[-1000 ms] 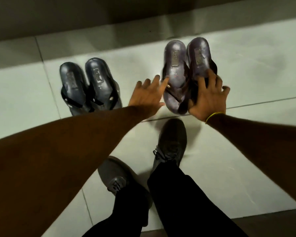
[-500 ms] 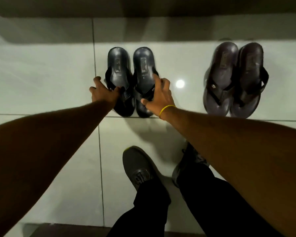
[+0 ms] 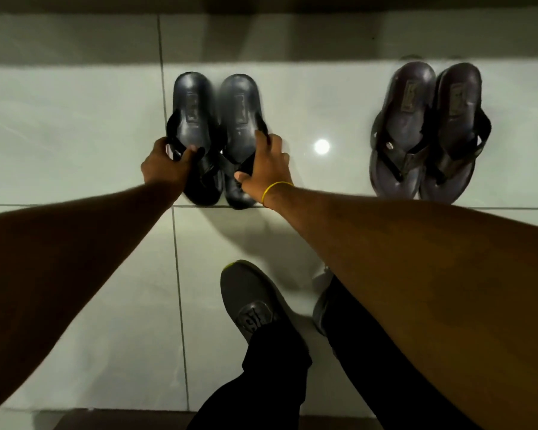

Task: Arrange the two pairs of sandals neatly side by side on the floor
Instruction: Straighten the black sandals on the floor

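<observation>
We grip the black pair (image 3: 213,135), left hand (image 3: 165,166) and right hand (image 3: 266,169) clenched on its straps. It needs shifting toward the brown pair (image 3: 426,131) at three o'clock.

The black pair of sandals (image 3: 213,135) lies sole-down on the pale tiled floor (image 3: 75,135), the two touching, toes at the tile seam. The brown pair of sandals (image 3: 426,131) lies likewise, well apart, nearer the floor's right edge.
</observation>
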